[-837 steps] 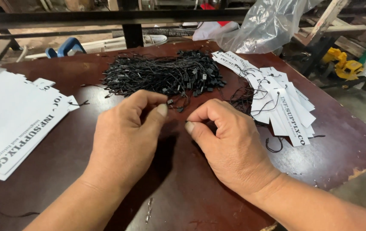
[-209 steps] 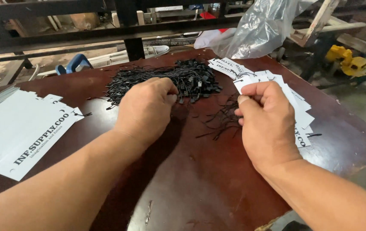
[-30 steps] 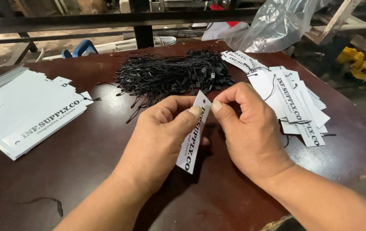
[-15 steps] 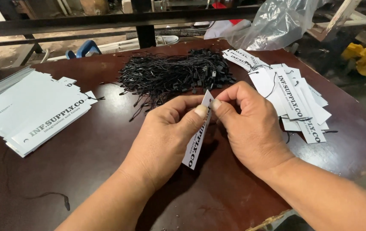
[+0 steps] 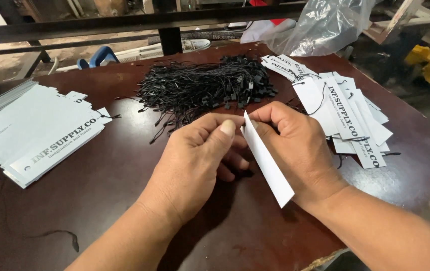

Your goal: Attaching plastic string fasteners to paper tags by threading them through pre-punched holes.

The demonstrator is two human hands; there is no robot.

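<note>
Here, starting at the far left, a stack of white paper tags (image 5: 34, 135) is lying on the dark brown table (image 5: 99, 200), well apart from both hands. Further in, behind the hands, a pile of black string loops (image 5: 205, 88) is sitting near the table's middle. The left hand (image 5: 195, 165) is hovering just in front of that pile, its thumb and forefinger closing toward each other at the top end of a single white tag (image 5: 267, 160); whether they are pinching a string is too small to tell. That tag is standing between the two hands, its long axis running from the fingertips down and to the right, toward the person. The right hand (image 5: 295, 148) is pinching the tag's upper end between thumb and fingers, so it is the nearer of the two. Rightmost, a spread heap of strung tags (image 5: 348, 118) is lying just beside the right hand.
</note>
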